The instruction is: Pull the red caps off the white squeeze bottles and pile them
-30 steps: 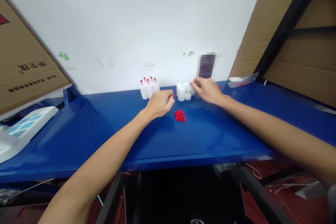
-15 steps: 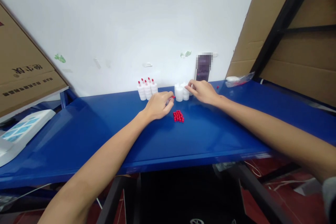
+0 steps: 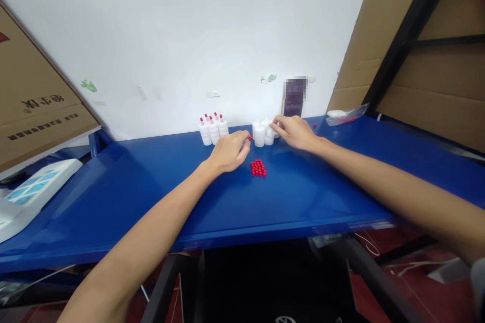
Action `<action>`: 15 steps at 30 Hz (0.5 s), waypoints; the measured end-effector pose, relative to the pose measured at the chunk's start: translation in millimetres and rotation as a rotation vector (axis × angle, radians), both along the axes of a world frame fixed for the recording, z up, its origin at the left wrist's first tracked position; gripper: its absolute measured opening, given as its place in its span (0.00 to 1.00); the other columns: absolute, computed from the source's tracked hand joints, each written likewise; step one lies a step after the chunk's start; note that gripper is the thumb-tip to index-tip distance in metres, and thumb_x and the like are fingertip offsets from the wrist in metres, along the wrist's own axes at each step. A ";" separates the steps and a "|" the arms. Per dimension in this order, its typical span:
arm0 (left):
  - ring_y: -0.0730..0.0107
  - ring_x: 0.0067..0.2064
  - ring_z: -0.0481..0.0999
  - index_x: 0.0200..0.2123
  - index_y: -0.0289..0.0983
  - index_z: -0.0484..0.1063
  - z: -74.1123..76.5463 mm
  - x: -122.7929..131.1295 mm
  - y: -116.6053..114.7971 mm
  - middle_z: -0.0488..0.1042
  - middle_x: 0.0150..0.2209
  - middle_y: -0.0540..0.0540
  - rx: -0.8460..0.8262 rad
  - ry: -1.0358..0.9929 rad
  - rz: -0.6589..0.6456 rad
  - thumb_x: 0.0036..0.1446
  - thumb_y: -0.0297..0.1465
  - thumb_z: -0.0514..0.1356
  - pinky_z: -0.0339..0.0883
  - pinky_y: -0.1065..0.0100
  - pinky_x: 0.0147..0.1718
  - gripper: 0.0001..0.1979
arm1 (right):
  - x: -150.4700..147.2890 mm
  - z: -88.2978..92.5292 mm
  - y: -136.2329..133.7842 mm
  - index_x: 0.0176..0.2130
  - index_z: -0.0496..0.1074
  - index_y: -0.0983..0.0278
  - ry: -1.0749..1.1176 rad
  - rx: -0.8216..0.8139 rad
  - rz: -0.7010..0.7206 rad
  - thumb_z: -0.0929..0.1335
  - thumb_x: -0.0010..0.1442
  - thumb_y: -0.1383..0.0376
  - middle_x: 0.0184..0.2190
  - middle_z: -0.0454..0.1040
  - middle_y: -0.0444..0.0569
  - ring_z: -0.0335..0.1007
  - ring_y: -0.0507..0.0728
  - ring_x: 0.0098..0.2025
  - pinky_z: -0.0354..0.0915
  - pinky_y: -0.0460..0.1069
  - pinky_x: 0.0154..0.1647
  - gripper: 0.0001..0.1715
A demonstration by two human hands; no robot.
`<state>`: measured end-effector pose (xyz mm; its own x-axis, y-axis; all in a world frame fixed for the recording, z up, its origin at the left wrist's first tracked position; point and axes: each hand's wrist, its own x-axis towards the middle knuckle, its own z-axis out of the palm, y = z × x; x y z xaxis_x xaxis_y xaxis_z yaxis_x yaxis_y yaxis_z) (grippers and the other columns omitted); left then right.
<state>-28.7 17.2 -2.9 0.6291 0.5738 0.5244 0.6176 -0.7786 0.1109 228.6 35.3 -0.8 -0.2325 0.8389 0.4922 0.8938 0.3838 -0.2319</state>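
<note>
Left hand [image 3: 229,152], one: we see its fingers curled around a small red-tipped piece [image 3: 250,138], the tip poking out past the fingers, the rest hidden. In our judgement a light, steady pinch suits so small an item.

Right hand [image 3: 295,132], one: thumb and forefinger bent at the white bottles [image 3: 259,136]; whether they pinch one, we cannot tell. These bottles stand crowded together, so we would do best to touch a single one and spare its neighbours a knock.

Red caps [image 3: 258,167], one cluster, in front, between our hands; our wrists are best held clear of it.

Red-tipped bottles [image 3: 214,132], one group, upright, behind the left hand.

Blue table [image 3: 151,181], one, beneath all.
</note>
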 end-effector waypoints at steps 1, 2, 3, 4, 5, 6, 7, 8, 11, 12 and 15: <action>0.62 0.35 0.73 0.39 0.37 0.69 -0.2 0.0 0.2 0.76 0.35 0.43 -0.002 -0.002 0.000 0.68 0.33 0.47 0.65 0.60 0.36 0.12 | -0.2 0.1 0.0 0.43 0.76 0.61 0.003 -0.001 0.008 0.61 0.71 0.55 0.31 0.79 0.51 0.72 0.61 0.35 0.53 0.51 0.33 0.18; 0.62 0.36 0.73 0.40 0.37 0.69 -0.3 0.0 0.5 0.76 0.36 0.43 -0.004 -0.003 0.000 0.68 0.33 0.47 0.65 0.60 0.36 0.13 | -0.4 0.3 -0.2 0.42 0.75 0.61 0.005 -0.006 0.019 0.62 0.71 0.55 0.31 0.79 0.51 0.72 0.61 0.34 0.54 0.51 0.33 0.17; 0.62 0.36 0.73 0.40 0.36 0.69 -0.4 0.0 0.7 0.75 0.36 0.43 -0.006 -0.006 0.001 0.69 0.33 0.47 0.65 0.60 0.37 0.13 | -0.5 0.5 -0.6 0.42 0.75 0.61 0.009 -0.013 0.031 0.62 0.70 0.55 0.30 0.79 0.50 0.72 0.60 0.34 0.54 0.51 0.33 0.17; 0.62 0.36 0.73 0.40 0.36 0.69 -0.5 0.0 1.0 0.75 0.36 0.42 -0.009 -0.008 0.001 0.69 0.34 0.47 0.65 0.60 0.37 0.13 | -0.7 0.8 -1.1 0.42 0.75 0.61 0.013 -0.022 0.041 0.62 0.70 0.55 0.30 0.79 0.50 0.72 0.60 0.34 0.54 0.51 0.33 0.17; 0.62 0.37 0.73 0.41 0.36 0.69 -0.5 0.0 1.3 0.75 0.37 0.42 -0.012 -0.011 0.002 0.69 0.34 0.46 0.66 0.60 0.37 0.13 | -0.9 1.1 -1.6 0.42 0.75 0.61 0.017 -0.030 0.049 0.63 0.69 0.54 0.31 0.79 0.50 0.72 0.60 0.34 0.54 0.51 0.33 0.16; 0.62 0.37 0.74 0.41 0.36 0.69 -0.6 -0.1 1.7 0.75 0.37 0.42 -0.018 -0.013 0.003 0.69 0.34 0.46 0.66 0.60 0.38 0.13 | -1.2 1.4 -2.2 0.43 0.75 0.61 0.021 -0.041 0.056 0.63 0.69 0.54 0.31 0.79 0.50 0.72 0.60 0.33 0.54 0.51 0.33 0.16; 0.62 0.38 0.74 0.41 0.36 0.69 -0.7 -0.1 2.0 0.75 0.38 0.42 -0.024 -0.016 0.003 0.70 0.34 0.46 0.66 0.60 0.38 0.13 | -1.5 1.6 -2.8 0.43 0.75 0.61 0.024 -0.050 0.057 0.63 0.68 0.55 0.32 0.79 0.49 0.72 0.60 0.34 0.55 0.51 0.33 0.16; 0.62 0.38 0.74 0.41 0.36 0.69 -0.9 -0.1 2.5 0.75 0.38 0.41 -0.029 -0.018 0.001 0.70 0.34 0.46 0.66 0.60 0.39 0.13 | -1.8 1.8 -3.3 0.44 0.75 0.61 0.027 -0.058 0.056 0.64 0.67 0.56 0.32 0.79 0.49 0.73 0.60 0.34 0.55 0.51 0.33 0.15; 0.62 0.39 0.74 0.42 0.36 0.69 -1.9 -0.2 4.0 0.75 0.39 0.41 -0.033 -0.015 -0.014 0.71 0.34 0.46 0.67 0.60 0.40 0.14 | -2.4 1.9 -3.9 0.47 0.75 0.61 0.029 -0.068 0.061 0.65 0.62 0.62 0.34 0.80 0.49 0.73 0.60 0.35 0.56 0.51 0.34 0.15; 0.61 0.40 0.74 0.43 0.36 0.70 -2.4 -0.2 4.6 0.75 0.39 0.41 -0.032 -0.011 -0.021 0.71 0.34 0.46 0.67 0.60 0.41 0.14 | -2.3 1.8 -3.7 0.48 0.75 0.61 0.030 -0.065 0.067 0.66 0.60 0.64 0.34 0.80 0.49 0.73 0.60 0.35 0.57 0.51 0.34 0.17; 0.61 0.40 0.74 0.44 0.35 0.71 -3.7 -0.1 5.8 0.75 0.40 0.41 -0.030 0.007 -0.030 0.71 0.34 0.46 0.68 0.60 0.41 0.15 | -1.2 0.8 -2.1 0.47 0.76 0.62 0.052 -0.042 0.097 0.65 0.59 0.67 0.35 0.80 0.49 0.72 0.59 0.34 0.57 0.51 0.35 0.17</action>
<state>-28.8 22.9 -6.6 0.6499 0.5698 0.5030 0.5945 -0.7934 0.1306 227.4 33.3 0.0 -0.2885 0.8336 0.4711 0.8392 0.4570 -0.2947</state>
